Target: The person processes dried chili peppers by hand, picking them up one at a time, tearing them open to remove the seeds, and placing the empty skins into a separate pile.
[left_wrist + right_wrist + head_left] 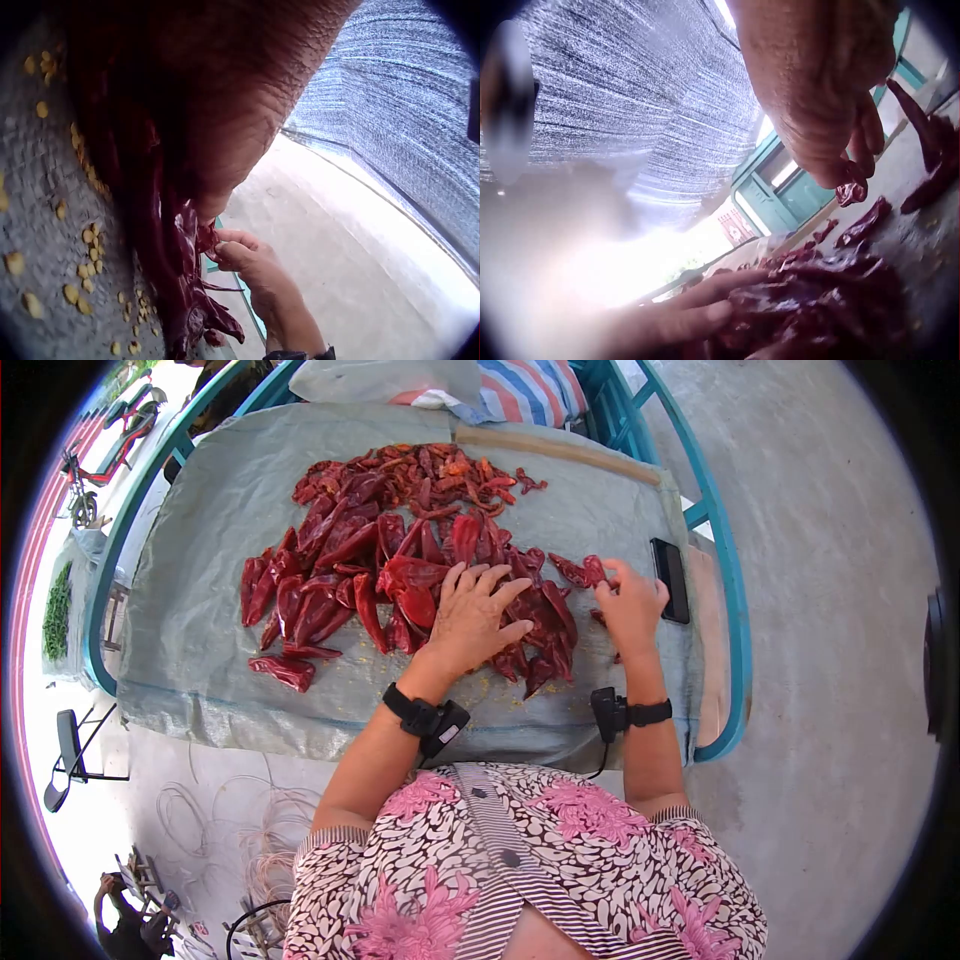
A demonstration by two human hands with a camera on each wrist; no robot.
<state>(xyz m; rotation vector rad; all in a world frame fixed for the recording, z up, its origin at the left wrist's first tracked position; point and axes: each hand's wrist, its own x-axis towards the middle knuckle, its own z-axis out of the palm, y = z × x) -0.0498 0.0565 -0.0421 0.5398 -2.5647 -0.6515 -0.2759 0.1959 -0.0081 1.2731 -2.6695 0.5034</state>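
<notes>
A broad heap of dried red chili peppers (320, 580) lies on a grey-green woven sheet. My left hand (468, 618) rests on the right part of the heap, its fingers spread over the peppers. To the right, my right hand (633, 615) pinches a dried red chili pepper (851, 193) between thumb and fingers, close over the sheet. A few loose peppers (567, 569) lie just left of that hand. In the left wrist view, yellow seeds (88, 255) are scattered on the sheet beside the glossy peppers.
Smaller, shrivelled peppers (430, 470) form the heap's far side. A black phone (671, 580) lies near the sheet's right edge. Teal metal rails (737, 660) bound the sheet (200, 710) left and right. A wooden strip (555, 452) and stuffed sacks (390, 380) are at the back.
</notes>
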